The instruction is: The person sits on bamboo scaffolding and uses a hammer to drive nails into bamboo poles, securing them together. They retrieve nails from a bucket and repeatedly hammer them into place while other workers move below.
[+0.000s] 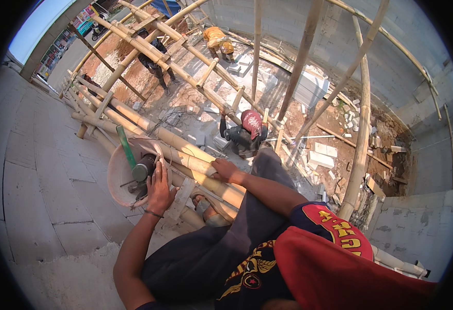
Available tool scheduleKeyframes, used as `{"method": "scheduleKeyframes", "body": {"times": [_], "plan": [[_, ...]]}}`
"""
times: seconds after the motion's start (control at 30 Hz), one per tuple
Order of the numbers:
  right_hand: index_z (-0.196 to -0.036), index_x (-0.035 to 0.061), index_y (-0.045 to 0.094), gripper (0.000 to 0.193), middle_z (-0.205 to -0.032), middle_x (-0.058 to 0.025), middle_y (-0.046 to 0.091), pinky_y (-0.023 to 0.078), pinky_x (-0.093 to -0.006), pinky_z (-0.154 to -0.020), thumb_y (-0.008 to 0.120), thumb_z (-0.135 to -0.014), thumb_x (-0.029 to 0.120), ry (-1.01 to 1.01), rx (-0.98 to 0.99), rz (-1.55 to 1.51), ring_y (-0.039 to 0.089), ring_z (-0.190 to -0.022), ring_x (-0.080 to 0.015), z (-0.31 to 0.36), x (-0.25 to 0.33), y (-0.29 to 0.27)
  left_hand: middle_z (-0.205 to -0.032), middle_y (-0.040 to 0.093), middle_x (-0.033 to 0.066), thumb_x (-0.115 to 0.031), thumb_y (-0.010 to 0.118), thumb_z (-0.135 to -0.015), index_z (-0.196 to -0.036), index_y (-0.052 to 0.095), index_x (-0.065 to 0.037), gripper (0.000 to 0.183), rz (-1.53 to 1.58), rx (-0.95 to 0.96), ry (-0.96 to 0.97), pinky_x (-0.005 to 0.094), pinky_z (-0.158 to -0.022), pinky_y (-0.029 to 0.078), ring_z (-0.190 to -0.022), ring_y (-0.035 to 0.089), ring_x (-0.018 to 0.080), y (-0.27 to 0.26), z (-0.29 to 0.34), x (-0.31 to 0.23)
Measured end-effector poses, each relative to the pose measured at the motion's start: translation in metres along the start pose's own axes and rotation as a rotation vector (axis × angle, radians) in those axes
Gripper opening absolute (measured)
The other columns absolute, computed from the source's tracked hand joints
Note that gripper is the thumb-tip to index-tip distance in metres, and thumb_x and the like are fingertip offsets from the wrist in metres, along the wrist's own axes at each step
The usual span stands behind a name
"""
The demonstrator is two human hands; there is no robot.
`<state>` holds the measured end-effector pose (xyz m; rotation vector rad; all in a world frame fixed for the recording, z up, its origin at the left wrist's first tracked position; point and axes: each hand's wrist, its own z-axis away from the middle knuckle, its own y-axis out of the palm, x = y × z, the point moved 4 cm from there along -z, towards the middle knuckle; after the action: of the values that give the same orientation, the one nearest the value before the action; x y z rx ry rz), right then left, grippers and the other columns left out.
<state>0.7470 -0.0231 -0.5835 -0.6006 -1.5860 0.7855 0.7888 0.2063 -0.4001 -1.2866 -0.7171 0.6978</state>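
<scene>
I am up on a bamboo scaffold, looking down. My left hand (159, 190) lies flat with spread fingers on the rim of a round pinkish basin (114, 181) that rests on the poles. In the basin stands a mallet (143, 168) with a black head and a green handle, just left of my fingers. A dark metal tool lies under it. My right hand (225, 169) is closed over a thick horizontal bamboo pole (195, 160). My sandalled foot (206, 205) is set on the poles below it.
A grey block wall (30, 170) rises on my left. Slanted and upright bamboo poles cross the drop. Far below, a person in a red cap (251, 125) crouches amid rubble; two other people (155, 58) work farther off. White blocks (310, 88) are stacked there.
</scene>
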Motion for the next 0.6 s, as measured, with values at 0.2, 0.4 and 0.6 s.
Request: {"method": "scheduleKeyframes", "body": {"times": [0.2, 0.4, 0.6], "plan": [[-0.119, 0.0031, 0.049, 0.053, -0.112, -0.0169, 0.053, 0.047, -0.0475, -0.083, 0.07, -0.079, 0.03, -0.009, -0.006, -0.003, 0.053, -0.106, -0.0366, 0.0019, 0.001, -0.0006, -0.158, 0.015, 0.017, -0.035, 0.076, -0.077, -0.151, 0.016, 0.0, 0.102, 0.032, -0.011, 0.011, 0.0511, -0.112, 0.028, -0.14, 0.029, 0.0314, 0.0021, -0.0004, 0.0009], [-0.12, 0.0036, 0.05, 0.054, -0.113, -0.0159, 0.053, 0.047, -0.0471, -0.084, 0.071, -0.078, 0.031, 0.027, 0.007, 0.017, 0.053, -0.108, -0.0353, 0.0014, 0.0005, 0.0025, -0.158, 0.014, 0.0167, -0.032, 0.078, -0.076, -0.151, 0.014, 0.001, 0.104, 0.037, -0.032, 0.027, 0.0507, -0.11, 0.03, -0.139, 0.031, 0.0329, 0.004, -0.0007, 0.002], [-0.119, 0.0042, 0.051, 0.052, -0.113, -0.0157, 0.053, 0.047, -0.0471, -0.084, 0.071, -0.077, 0.029, 0.043, 0.013, 0.009, 0.053, -0.108, -0.0353, -0.0005, -0.0014, 0.0047, -0.158, 0.014, 0.0168, -0.031, 0.078, -0.075, -0.152, 0.012, 0.001, 0.106, 0.044, -0.047, 0.049, 0.0504, -0.109, 0.031, -0.139, 0.031, 0.0333, 0.0007, 0.0001, 0.0001]]}}
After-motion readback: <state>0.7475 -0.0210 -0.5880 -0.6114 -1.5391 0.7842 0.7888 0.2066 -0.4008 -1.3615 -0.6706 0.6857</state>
